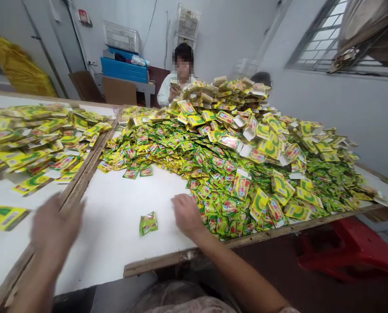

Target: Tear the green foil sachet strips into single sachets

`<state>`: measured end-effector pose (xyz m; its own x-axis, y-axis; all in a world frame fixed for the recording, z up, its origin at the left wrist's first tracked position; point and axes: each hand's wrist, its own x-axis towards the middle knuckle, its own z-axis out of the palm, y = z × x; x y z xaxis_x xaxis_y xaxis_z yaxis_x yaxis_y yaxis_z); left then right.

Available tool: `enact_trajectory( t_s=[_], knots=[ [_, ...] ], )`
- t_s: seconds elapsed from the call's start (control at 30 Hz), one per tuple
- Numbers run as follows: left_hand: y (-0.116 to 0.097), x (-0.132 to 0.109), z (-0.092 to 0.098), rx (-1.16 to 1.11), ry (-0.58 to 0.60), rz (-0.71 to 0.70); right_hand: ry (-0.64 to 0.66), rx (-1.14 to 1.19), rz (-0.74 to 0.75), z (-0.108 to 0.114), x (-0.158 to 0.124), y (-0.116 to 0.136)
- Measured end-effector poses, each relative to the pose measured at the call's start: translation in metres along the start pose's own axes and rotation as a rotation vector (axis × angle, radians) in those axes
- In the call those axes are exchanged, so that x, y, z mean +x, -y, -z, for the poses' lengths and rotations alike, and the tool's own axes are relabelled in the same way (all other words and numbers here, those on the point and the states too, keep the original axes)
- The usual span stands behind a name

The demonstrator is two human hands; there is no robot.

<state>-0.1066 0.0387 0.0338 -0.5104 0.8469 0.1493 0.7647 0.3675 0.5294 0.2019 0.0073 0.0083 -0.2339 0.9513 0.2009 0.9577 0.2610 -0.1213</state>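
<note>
A lone sachet (148, 223) lies on the white table (122, 204) at lower centre, just left of the right hand (187, 215), whose fingers curl at the edge of the pile (233, 174), so I cannot tell its grip. The left hand (55, 226), lower left, is blurred, and its grip cannot be told either.

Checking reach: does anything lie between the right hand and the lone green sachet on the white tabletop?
Nothing visible does. Only bare tabletop separates the right hand from the lone sachet; the sachet pile lies on the hand's far side.
</note>
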Motion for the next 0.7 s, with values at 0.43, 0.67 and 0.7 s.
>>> enact_trajectory(
  t_s=[0.43, 0.67, 0.7],
  knots=[
    [-0.078, -0.094, -0.062, 0.173, 0.584, -0.627, 0.129, -0.484, -0.001, 0.051, 0.034, -0.102],
    [-0.060, -0.084, -0.067, -0.245, 0.609, -0.295, -0.198, 0.154, -0.110, 0.026, 0.031, -0.072],
    [-0.058, -0.084, -0.069, -0.320, 0.623, -0.251, -0.208, 0.278, -0.160, 0.018, 0.028, -0.065]
  ],
)
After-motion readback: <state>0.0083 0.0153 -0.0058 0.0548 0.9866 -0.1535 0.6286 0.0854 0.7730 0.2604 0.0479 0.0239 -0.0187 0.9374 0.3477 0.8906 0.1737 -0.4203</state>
